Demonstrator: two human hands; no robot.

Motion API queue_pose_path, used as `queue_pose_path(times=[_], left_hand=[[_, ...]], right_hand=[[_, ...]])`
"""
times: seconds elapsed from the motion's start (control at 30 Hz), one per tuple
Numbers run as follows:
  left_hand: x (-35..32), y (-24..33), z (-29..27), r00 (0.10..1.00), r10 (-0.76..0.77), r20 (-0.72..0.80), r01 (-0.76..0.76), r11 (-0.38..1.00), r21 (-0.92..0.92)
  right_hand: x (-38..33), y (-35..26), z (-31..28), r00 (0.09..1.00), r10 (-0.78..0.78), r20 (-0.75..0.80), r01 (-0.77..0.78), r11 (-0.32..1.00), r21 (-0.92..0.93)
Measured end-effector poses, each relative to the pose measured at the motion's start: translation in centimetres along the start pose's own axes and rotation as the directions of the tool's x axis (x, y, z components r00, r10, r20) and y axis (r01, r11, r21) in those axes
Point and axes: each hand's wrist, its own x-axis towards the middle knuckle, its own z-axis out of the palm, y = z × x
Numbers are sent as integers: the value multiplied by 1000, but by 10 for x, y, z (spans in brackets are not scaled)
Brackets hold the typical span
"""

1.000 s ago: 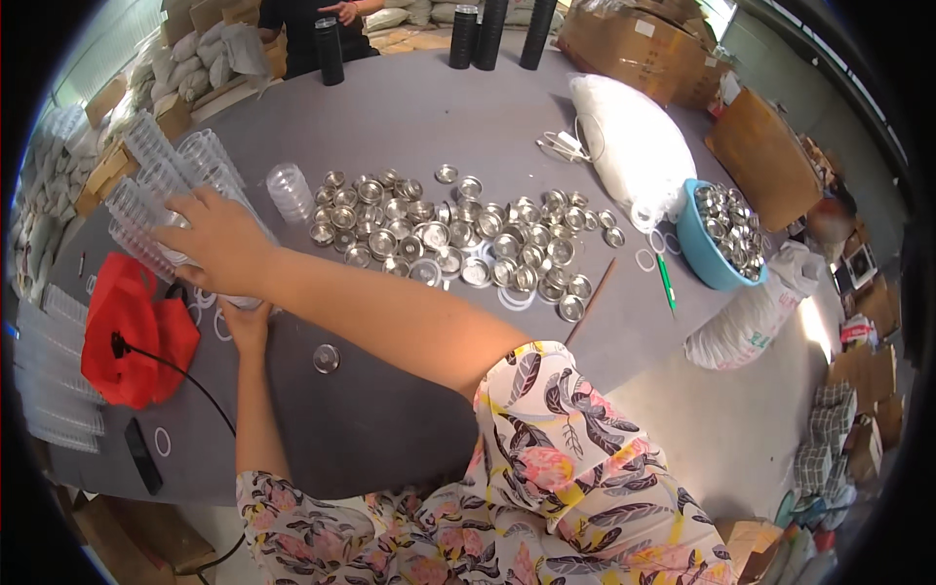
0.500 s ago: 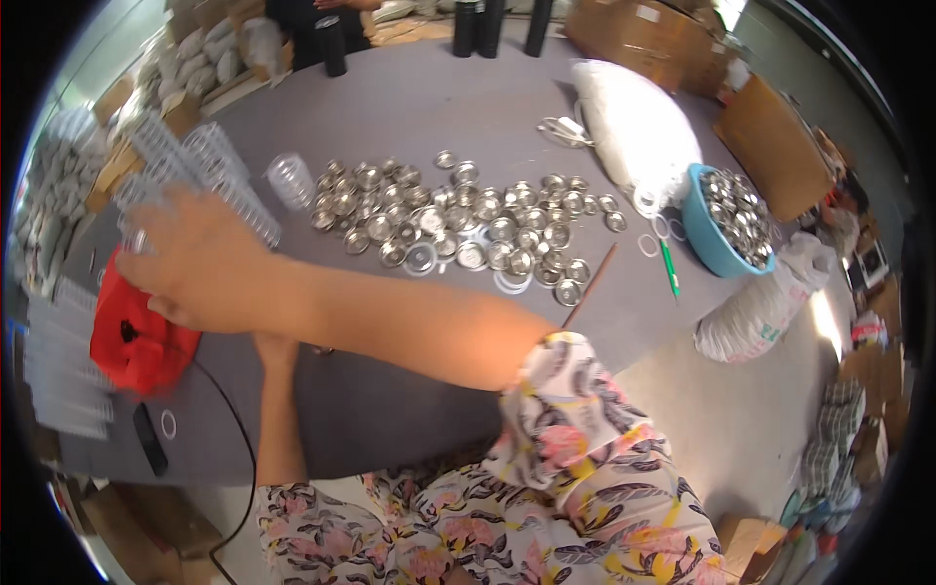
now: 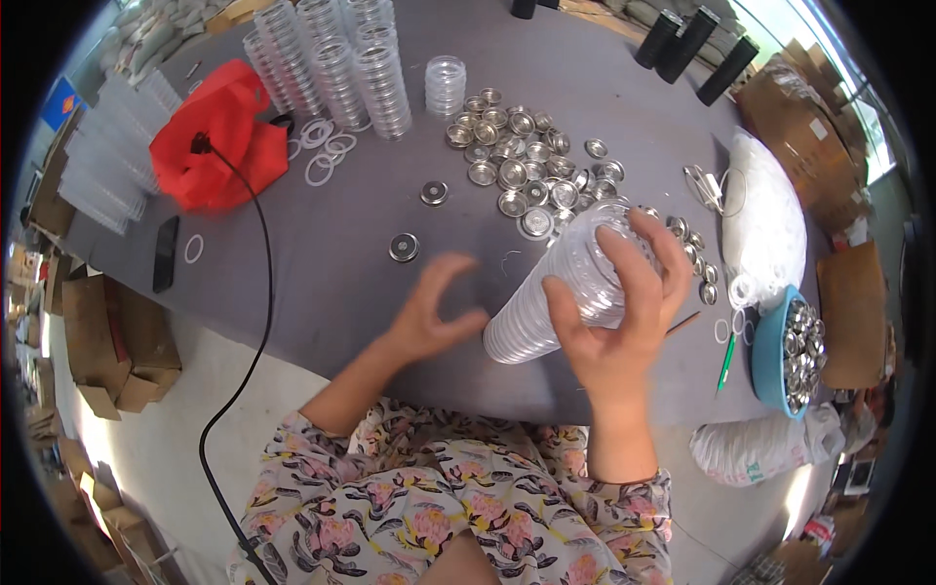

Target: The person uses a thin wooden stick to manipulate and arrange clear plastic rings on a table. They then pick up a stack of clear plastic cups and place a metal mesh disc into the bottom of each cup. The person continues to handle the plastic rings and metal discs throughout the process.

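My right hand (image 3: pixel 624 322) is wrapped round the upper end of a tall stack of clear plastic cups or lids (image 3: pixel 531 317). The stack tilts, its lower end toward my left hand (image 3: pixel 429 317). That hand is held open, thumb and fingers apart, slightly blurred, with its thumb tip close to the lower end of the stack. Two loose round metal caps (image 3: pixel 404 247) lie just beyond my left hand. Behind the stack spreads a pile of silvery metal caps (image 3: pixel 526 161), partly hidden by it. I cannot tell whether the stack's lower end touches the table.
More clear stacks (image 3: pixel 341 83) stand far left, near a red cloth or bag (image 3: pixel 219 141) with a black cable (image 3: pixel 268 263). White rings (image 3: pixel 327 161) lie beside it. On the right are a white bag (image 3: pixel 765 214), a blue basin (image 3: pixel 770 361) of metal caps and a green pen (image 3: pixel 725 363).
The view has swung left. My right hand has moved from the clear stacks at the far left to in front of me and holds a stack. My left hand now shows, open.
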Motion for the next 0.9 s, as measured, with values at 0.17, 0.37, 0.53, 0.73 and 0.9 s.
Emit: queue_pose_path(times=[0.17,0.37,0.53,0.73,0.9], left_hand=[[-1,-67,-34,995,-52,-80,95,644,759],[17,0,-54,921,-352,-165,373,921,116],[72,119,-59,924,131,-359,-222,949,-225],[111,168,-47,727,639,251,-682,713,161],[105,165,-52,705,518,484,-692,652,310]], right_hand=[[2,0,12,996,-27,-85,30,999,32],[-1,0,14,976,64,-208,-25,982,186],[-12,2,12,979,100,-175,-54,967,250],[-17,-1,15,976,132,-175,-71,946,315],[-20,3,8,981,140,-136,-83,929,361]])
